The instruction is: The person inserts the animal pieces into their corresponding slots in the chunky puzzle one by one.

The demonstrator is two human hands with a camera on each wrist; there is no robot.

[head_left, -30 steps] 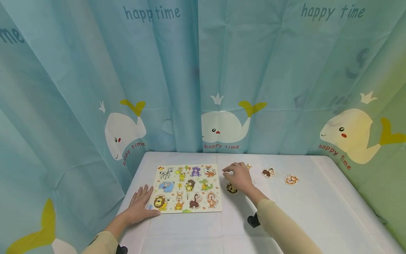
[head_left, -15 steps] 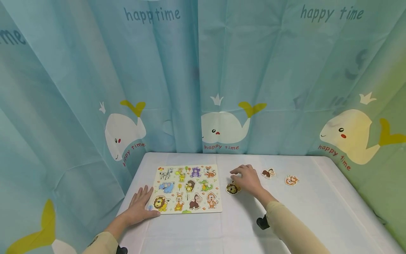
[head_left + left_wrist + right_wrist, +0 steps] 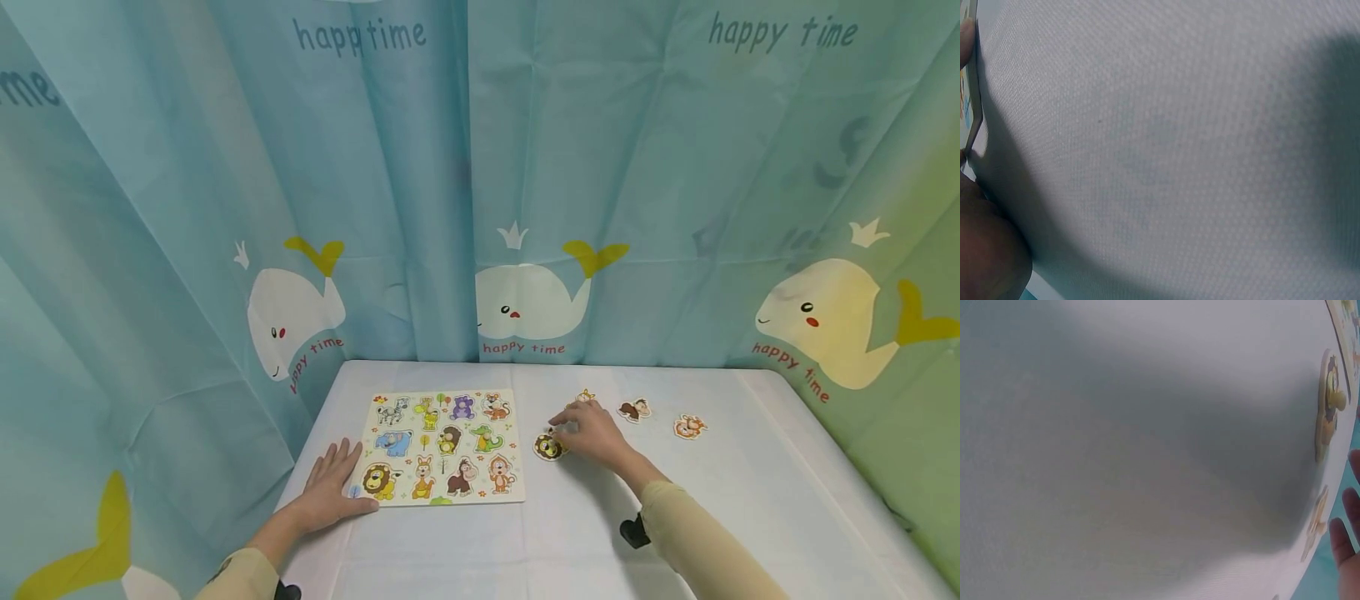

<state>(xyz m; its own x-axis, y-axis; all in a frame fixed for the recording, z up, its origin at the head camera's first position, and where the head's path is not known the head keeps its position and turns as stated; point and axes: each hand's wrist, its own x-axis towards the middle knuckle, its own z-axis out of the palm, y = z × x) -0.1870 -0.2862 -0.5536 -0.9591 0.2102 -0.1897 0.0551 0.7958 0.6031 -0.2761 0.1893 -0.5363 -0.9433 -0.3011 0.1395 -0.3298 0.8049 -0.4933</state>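
Note:
My left hand [image 3: 330, 487] rests on the table at the left edge of a wooden animal puzzle board [image 3: 481, 479], its thumb along the near left corner. Right of the board, my right hand [image 3: 592, 433] hovers with loosely bent fingers over a lion puzzle piece [image 3: 548, 446], covering part of it. An orange-yellow animal piece [image 3: 584, 396] shows just beyond that hand. In the right wrist view, the lion piece [image 3: 1329, 406] lies flat with its small knob up, and the fingers [image 3: 1340, 540] are apart from it, holding nothing.
A brown monkey piece [image 3: 634, 409] and an orange animal piece [image 3: 689, 427] lie farther right on the white-covered table [image 3: 750, 483]. Behind the table hangs a blue curtain [image 3: 420, 167] with printed whales.
My right hand has moved right and a little nearer from beside the board to over the lion piece, uncovering the orange-yellow piece again. My left hand stays in place.

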